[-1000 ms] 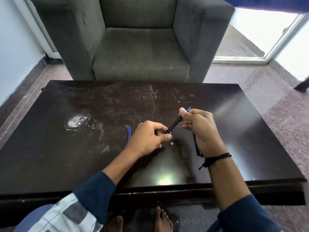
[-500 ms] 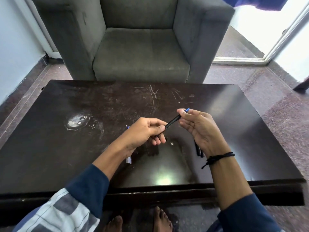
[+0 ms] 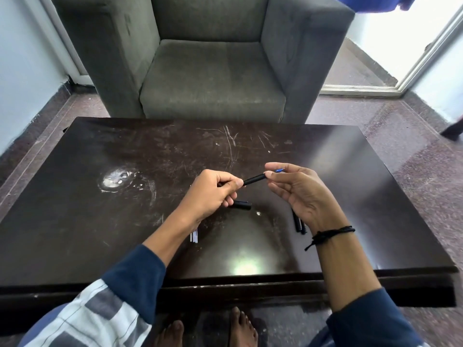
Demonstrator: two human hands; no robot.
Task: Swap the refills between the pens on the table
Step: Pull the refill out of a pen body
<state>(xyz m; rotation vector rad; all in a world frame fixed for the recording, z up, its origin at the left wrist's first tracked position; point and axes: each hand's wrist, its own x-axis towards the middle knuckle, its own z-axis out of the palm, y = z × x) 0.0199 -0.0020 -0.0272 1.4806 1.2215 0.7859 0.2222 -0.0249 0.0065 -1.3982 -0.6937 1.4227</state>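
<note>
Above the dark table my left hand grips the lower end of a black pen barrel. My right hand pinches the barrel's upper end between thumb and forefinger, where a blue refill tip sticks out; its other fingers are spread. A short black pen piece lies on the table under my left hand. Two black pen parts lie beside my right wrist. The ends of loose refills show by my left forearm; the rest is hidden.
A grey armchair stands just beyond the table's far edge. A white scuffed patch marks the table's left half. An open doorway is at the far right. My bare feet show under the near edge.
Both hands have lifted slightly and drawn apart, so more of the barrel shows between them. My right fingers have spread open from a fist. The short pen piece under my left hand is now uncovered.
</note>
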